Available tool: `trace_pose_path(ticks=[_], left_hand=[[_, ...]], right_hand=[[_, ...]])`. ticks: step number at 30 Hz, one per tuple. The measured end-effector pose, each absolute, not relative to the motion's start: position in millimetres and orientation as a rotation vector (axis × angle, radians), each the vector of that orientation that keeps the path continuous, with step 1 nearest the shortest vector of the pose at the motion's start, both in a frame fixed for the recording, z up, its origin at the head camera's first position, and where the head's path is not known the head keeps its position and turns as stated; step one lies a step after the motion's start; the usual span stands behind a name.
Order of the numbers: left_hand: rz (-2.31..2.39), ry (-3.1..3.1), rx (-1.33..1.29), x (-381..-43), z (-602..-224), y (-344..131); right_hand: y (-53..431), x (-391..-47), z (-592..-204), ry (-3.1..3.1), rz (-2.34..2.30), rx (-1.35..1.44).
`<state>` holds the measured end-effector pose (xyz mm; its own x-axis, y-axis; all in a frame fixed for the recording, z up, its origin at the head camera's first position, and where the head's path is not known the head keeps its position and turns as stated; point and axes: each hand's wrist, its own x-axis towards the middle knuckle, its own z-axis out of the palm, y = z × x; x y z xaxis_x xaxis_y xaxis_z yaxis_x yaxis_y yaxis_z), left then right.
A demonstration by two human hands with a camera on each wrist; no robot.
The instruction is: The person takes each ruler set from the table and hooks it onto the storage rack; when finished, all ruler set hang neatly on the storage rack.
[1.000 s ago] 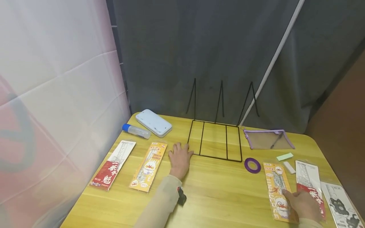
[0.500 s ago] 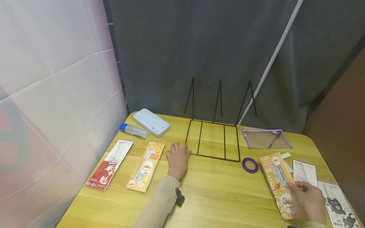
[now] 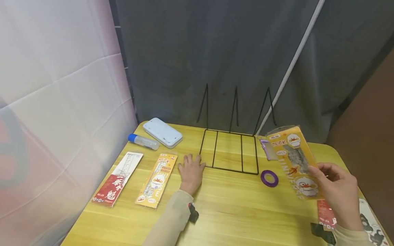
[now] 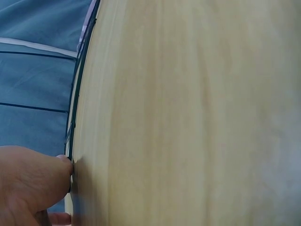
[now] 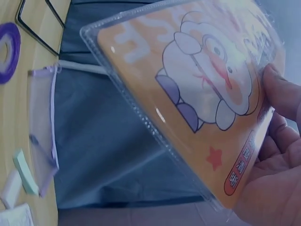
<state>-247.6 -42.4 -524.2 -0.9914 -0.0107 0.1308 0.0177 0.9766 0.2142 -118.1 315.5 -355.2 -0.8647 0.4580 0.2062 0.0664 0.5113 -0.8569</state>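
Note:
My right hand [image 3: 340, 189] pinches an orange packet [image 3: 292, 160] with a duck print and a clear plastic cover, between thumb and fingers at its right edge. The packet is raised above the table and tilted; in the right wrist view the packet [image 5: 202, 84] fills much of the picture. My left hand [image 3: 191, 175] lies palm down with fingers spread at the front left corner of a black wire rack [image 3: 229, 169]. In the left wrist view, the thumb of the left hand [image 4: 35, 181] is right at the rack's wire [image 4: 77, 89].
Left on the table lie a red-and-white packet [image 3: 118, 179], another orange duck packet [image 3: 157, 181], a glue tube [image 3: 144, 141] and a pale pencil case [image 3: 163, 132]. Rightward are purple tape [image 3: 269, 178], a mesh pouch [image 5: 42, 108], an eraser [image 5: 11, 188] and a cat packet [image 3: 370, 223]. A curtain [image 3: 172, 61] hangs behind.
My right hand has lifted the orange packet off the table, up and toward the back, tilting it upright. It now covers part of the pouch. My left hand stays at the rack's corner.

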Motion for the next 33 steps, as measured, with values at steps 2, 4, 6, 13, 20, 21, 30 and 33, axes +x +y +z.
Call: trace_pose_path(ticks=[2, 4, 6, 13, 20, 21, 30, 33], left_hand=[[-0.33, -2.999, 0.003, -248.3, -524.0, -42.4], [-0.331, -3.005, 0.011, -248.5, -523.6, -42.2], [-0.335, -3.006, 0.018, -248.3, -523.2, -41.6], [-0.359, -3.0, 0.03, -247.6, -522.0, -41.2], [-0.352, -2.987, 0.02, -247.0, -522.8, -40.9], [-0.349, -2.985, 0.021, -246.9, -522.6, -41.1], [-0.351, -2.974, 0.028, -245.9, -521.4, -40.9], [-0.339, -2.991, 0.026, -245.9, -521.8, -40.4]], right_hand=[[311.7, -124.1, -356.9, -2.347, 1.296, -0.429], [309.2, -128.8, -359.3, -2.343, 1.286, -0.434], [307.3, -132.2, -361.0, -2.336, 1.276, -0.454], [305.4, -139.5, -364.2, -2.33, 1.271, -0.516], [307.2, -146.9, -366.0, -2.354, 1.255, -0.556], [307.0, -150.3, -365.9, -2.365, 1.245, -0.556], [298.7, -206.5, -365.7, -2.361, 1.265, -0.545], [296.3, -224.7, -364.6, -2.347, 1.242, -0.529]])
